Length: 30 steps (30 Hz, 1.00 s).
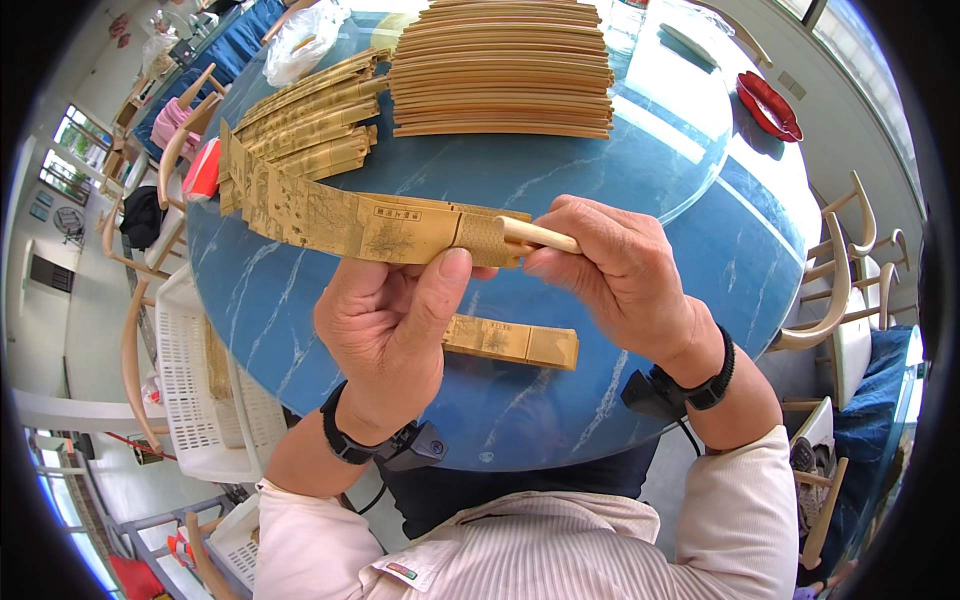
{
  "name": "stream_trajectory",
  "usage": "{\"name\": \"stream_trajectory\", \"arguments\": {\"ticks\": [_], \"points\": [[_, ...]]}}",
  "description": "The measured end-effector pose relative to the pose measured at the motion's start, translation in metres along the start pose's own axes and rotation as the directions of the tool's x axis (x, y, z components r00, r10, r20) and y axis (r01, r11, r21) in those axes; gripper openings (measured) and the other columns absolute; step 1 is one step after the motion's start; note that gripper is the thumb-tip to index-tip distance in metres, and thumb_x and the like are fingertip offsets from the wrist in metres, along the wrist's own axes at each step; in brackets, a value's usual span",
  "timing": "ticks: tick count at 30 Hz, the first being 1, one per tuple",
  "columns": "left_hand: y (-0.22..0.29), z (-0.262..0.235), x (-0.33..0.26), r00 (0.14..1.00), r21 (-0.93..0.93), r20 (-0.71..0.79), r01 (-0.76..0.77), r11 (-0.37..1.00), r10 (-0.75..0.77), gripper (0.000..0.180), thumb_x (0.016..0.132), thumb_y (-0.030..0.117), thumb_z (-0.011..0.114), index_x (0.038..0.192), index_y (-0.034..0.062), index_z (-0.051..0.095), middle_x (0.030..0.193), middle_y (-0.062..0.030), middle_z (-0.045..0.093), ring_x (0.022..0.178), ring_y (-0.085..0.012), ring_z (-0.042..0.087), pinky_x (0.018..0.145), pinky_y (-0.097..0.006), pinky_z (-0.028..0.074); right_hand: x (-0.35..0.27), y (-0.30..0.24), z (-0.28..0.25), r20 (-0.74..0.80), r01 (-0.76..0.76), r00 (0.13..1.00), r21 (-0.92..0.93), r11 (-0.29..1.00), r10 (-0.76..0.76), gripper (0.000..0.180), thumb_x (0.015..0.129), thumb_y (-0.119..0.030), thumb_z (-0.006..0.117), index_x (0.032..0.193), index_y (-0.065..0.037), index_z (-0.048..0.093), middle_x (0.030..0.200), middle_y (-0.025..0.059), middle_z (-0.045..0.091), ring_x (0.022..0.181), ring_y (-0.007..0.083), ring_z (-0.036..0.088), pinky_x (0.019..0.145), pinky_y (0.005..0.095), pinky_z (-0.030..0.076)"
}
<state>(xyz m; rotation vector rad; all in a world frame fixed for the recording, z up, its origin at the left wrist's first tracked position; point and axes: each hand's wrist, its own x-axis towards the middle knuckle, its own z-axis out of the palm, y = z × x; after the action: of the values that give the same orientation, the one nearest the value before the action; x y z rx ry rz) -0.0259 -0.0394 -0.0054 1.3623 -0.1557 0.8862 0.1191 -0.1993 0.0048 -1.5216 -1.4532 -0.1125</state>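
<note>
A: Where is the long, gold, paper-like strip with dark printed drawings (340, 218), and which way does it run?

B: Raised over the round, blue, marbled desk (630, 405). Its long axis goes left to right, the left end curving up and away from the person.

A: And each grip?

B: The left hand (385, 312) pinches the strip near its right end, thumb in front. The right hand (622, 268) closes on a slim, pale wooden stick (548, 237) pointing left, its tip at the strip's right end.

A: Inside it, or just against it?

B: I can't tell. The left fingers are mostly hidden behind the strip, and the stick's other end disappears into the right hand.

A: What's below?

B: A shorter gold printed strip (525, 345), lying crosswise, its left end covered by the left hand.

A: Edges and room?

B: Blue surface runs from there to the curved near rim. Farther off, a tall stack of thin tan slats (500, 85), cut off by the upper edge, stands beside a fanned gold pile (320, 130).
</note>
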Motion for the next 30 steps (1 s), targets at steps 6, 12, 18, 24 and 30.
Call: {"name": "stream_trajectory", "arguments": {"ticks": [6, 12, 18, 24, 30], "points": [[-0.003, -0.005, 0.012, 0.994, -0.017, -0.073, -0.088, 0.996, 0.087, 0.021, 0.105, 0.008, 0.067, 0.121, -0.0070, 0.064, 0.106, -0.0154, 0.076, 0.091, -0.0199, 0.076, 0.083, -0.034, 0.064, -0.001, -0.002, -0.008, 0.167, -0.176, 0.970, -0.002, 0.984, 0.174, 0.051, 0.109, -0.046, 0.056, 0.093, 0.000, 0.069, 0.064, 0.0087, 0.052, 0.052, 0.0210, 0.052, 0.050, 0.0348, 0.040], [-0.005, -0.008, 0.017, 0.985, -0.040, -0.091, -0.150, 0.988, 0.146, 0.017, 0.106, 0.008, 0.066, 0.115, -0.0054, 0.063, 0.106, -0.0167, 0.077, 0.088, -0.0198, 0.076, 0.081, -0.035, 0.064, 0.000, -0.004, -0.015, 0.310, -0.462, 0.866, 0.199, 0.864, 0.392, 0.056, 0.106, -0.051, 0.061, 0.087, 0.000, 0.076, 0.061, 0.0024, 0.057, 0.051, 0.0101, 0.051, 0.048, 0.0274, 0.040], [-0.008, -0.010, 0.016, 0.997, 0.030, -0.038, -0.062, 0.998, 0.063, 0.016, 0.105, 0.010, 0.070, 0.112, -0.0040, 0.066, 0.105, -0.0145, 0.077, 0.087, -0.0187, 0.076, 0.080, -0.031, 0.062, 0.005, -0.010, -0.022, 0.374, -0.614, 0.773, 0.235, 0.753, 0.513, 0.061, 0.105, -0.055, 0.061, 0.089, 0.001, 0.076, 0.061, 0.0042, 0.055, 0.056, 0.0144, 0.051, 0.052, 0.0327, 0.040], [-0.019, 0.005, -0.002, 0.958, 0.005, 0.000, 0.288, 0.958, -0.288, 0.021, 0.103, 0.009, 0.072, 0.118, -0.0042, 0.070, 0.105, -0.0121, 0.077, 0.086, -0.0162, 0.074, 0.075, -0.029, 0.061, 0.004, 0.002, -0.010, 0.247, -0.443, 0.864, -0.041, 0.896, 0.438, 0.060, 0.107, -0.054, 0.057, 0.116, 0.004, 0.069, 0.073, 0.0173, 0.067, 0.068, 0.0359, 0.065, 0.064, 0.0429, 0.052], [-0.019, 0.015, 0.003, 0.640, -0.199, 0.100, 0.763, 0.615, -0.762, 0.027, 0.111, 0.022, 0.059, 0.120, -0.0018, 0.068, 0.106, -0.0167, 0.077, 0.078, -0.0221, 0.077, 0.051, -0.030, 0.060, -0.002, 0.014, -0.001, 0.085, -0.341, 0.917, -0.335, 0.878, 0.389, 0.063, 0.109, -0.049, 0.055, 0.136, 0.008, 0.055, 0.104, 0.0279, 0.073, 0.099, 0.0441, 0.072, 0.083, 0.0494, 0.055]]}}
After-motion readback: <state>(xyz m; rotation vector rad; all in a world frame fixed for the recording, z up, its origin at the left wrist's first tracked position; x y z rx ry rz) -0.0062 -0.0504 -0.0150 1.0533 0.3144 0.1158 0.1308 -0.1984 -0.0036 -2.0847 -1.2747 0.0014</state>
